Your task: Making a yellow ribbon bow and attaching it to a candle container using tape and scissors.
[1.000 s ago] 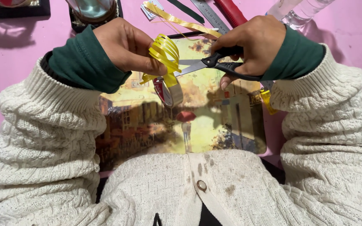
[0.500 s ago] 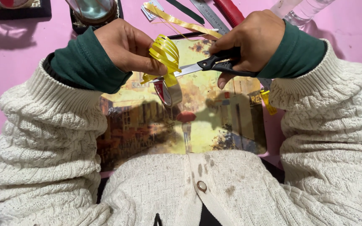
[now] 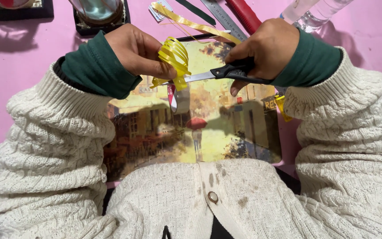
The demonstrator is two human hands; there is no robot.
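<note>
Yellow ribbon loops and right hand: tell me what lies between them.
In the head view, the scissors bridge that stretch: black handles in the right hand, blades reaching to the yellow ribbon loops pinched by the left hand.

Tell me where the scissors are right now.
In the head view, the scissors are in the right hand, right of centre above the picture mat, blades pointing at the yellow ribbon loops held by the left hand.

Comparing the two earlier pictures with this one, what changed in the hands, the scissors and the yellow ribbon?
The scissors in the right hand went from open a second ago to closed, blades now against the bunched yellow ribbon loops pinched by the left hand. Nothing was let go or newly taken hold of. Both hands kept their places over the picture mat; the loose ribbon strip and ruler did not move.
</note>
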